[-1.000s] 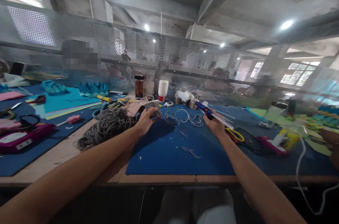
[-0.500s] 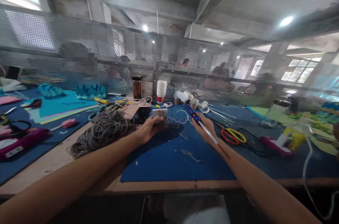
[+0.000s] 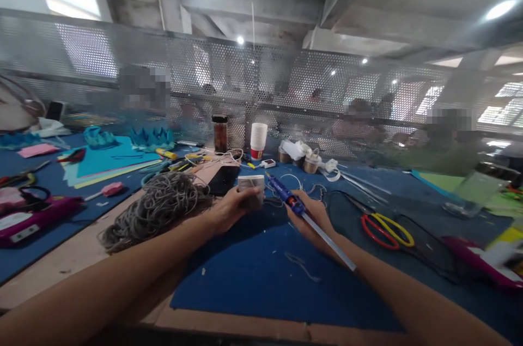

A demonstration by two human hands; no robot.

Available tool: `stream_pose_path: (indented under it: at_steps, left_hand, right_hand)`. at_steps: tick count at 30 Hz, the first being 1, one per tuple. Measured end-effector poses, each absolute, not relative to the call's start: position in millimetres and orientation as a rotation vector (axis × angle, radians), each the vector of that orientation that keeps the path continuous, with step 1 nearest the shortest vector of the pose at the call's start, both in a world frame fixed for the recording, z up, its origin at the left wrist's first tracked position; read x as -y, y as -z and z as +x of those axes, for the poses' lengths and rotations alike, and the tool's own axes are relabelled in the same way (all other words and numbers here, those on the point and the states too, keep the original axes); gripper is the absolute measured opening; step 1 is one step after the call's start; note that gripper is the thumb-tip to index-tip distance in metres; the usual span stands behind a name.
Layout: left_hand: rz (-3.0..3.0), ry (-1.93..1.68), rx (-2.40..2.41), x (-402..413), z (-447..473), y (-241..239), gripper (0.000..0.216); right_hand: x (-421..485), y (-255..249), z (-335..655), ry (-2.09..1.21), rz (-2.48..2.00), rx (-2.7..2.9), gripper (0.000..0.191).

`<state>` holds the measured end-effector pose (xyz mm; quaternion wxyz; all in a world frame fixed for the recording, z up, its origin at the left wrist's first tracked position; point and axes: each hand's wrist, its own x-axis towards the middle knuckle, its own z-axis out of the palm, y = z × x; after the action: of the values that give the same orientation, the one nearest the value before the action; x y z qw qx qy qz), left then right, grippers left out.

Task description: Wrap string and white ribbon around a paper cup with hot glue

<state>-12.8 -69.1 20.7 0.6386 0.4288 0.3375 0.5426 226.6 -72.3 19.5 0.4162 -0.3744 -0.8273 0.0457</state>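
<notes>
My left hand is closed around a small greyish cup-shaped piece with a pale top edge; its lower part is hidden by my fingers and in shadow. A blue hot glue gun is gripped in my right hand, with its tip pointing up and left, near the piece but apart from it. From its rear end a long clear glue stick runs back over my right wrist. Left of my left hand lies a tangled heap of grey yarn. A loose strand of grey yarn rests on the blue mat.
Scissors with red and yellow handles lie at right. Behind my hands stand stacked paper cups, a dark jar and a black phone. Purple power strips sit at both sides. A perforated screen closes the far edge.
The glue gun's tip has come closer to the piece in my left hand, and the gun shows more from the side. My view has shifted, turning slightly left and downward.
</notes>
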Motion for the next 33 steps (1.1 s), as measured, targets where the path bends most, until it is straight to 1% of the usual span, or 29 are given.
stream_pose_path:
  at_steps: [6,9,14,23,33]
  left_hand:
    - [0.997,-1.268,-0.835,71,-11,-24,0.048]
    - [1.033,-1.283,-0.866,70,-11,-22,0.052]
    - [1.091,-1.316,-0.887,68,-11,-16,0.060]
    - [1.177,-1.303,-0.924,75,-6,-19,0.053]
    - [1.146,-1.304,-0.947,78,-2,-22,0.063]
  right_hand:
    - [80,-13,235,-0.197,-0.876,2.142,0.025]
    - [78,-12,236,-0.181,-0.869,2.183,0.028]
    - [77,-11,234,-0.103,-0.837,2.202,0.023]
    - [82,-13,236,-0.128,-0.896,2.203,0.018]
    - [86,-16,235,-0.104,-0.917,2.224,0.019]
